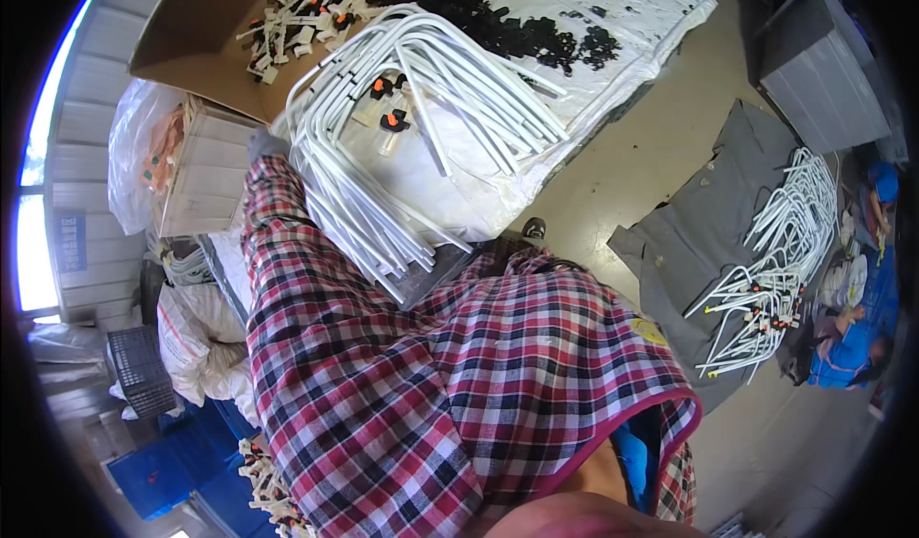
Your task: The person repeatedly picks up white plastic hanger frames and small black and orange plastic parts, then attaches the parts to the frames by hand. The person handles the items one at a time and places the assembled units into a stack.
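Observation:
My left hand, in a grey glove, is stretched forward beside the left end of a pile of bent white tubes. It is close to the lower edge of a cardboard box; its fingers are too hidden to show whether it holds anything. Two black fittings with orange parts lie inside the bend of the tubes, one with a clear piece below it. My right hand does not show; a plaid sleeve covers the lower middle of the picture.
White and black fittings fill the box. Small black parts lie on a white sheet. A white crate stands at left. More bent tubes rest on a grey mat at right, near a person in blue.

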### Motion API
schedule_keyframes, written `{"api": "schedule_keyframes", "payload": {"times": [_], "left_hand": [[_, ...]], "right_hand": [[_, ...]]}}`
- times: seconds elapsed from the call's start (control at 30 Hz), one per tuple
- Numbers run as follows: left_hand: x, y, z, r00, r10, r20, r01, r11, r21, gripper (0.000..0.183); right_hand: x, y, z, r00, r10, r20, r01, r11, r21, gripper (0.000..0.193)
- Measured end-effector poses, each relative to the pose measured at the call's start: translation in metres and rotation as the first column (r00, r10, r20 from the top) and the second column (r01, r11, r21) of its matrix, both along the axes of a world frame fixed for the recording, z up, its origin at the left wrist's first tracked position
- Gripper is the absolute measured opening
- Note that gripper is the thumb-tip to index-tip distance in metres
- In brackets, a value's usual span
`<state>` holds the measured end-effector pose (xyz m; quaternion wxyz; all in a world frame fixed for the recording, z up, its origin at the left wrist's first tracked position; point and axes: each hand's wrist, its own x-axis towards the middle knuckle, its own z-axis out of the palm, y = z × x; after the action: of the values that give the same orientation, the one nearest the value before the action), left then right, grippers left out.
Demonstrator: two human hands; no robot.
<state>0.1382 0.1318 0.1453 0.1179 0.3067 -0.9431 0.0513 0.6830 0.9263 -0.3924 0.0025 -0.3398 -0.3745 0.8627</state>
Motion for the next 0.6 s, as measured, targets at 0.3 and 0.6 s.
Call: {"api": "schedule_keyframes", "payload": {"times": [0.3, 0.6], "left_hand": [[0.05, 0.075, -0.105, 0.882, -0.461, -0.097, 0.47, 0.871, 0.141, 0.054], [0.044, 0.087, -0.074, 0.778, -0.624, 0.067, 0.61, 0.778, 0.151, 0.06]], "right_hand": [[-0.011, -0.043, 0.089, 0.889, 0.213, 0.406, -0.44, 0.642, 0.628, 0.022], [0.032, -0.072, 0.206, 0.852, 0.071, 0.519, -0.398, 0.733, 0.552, 0.031]]}}
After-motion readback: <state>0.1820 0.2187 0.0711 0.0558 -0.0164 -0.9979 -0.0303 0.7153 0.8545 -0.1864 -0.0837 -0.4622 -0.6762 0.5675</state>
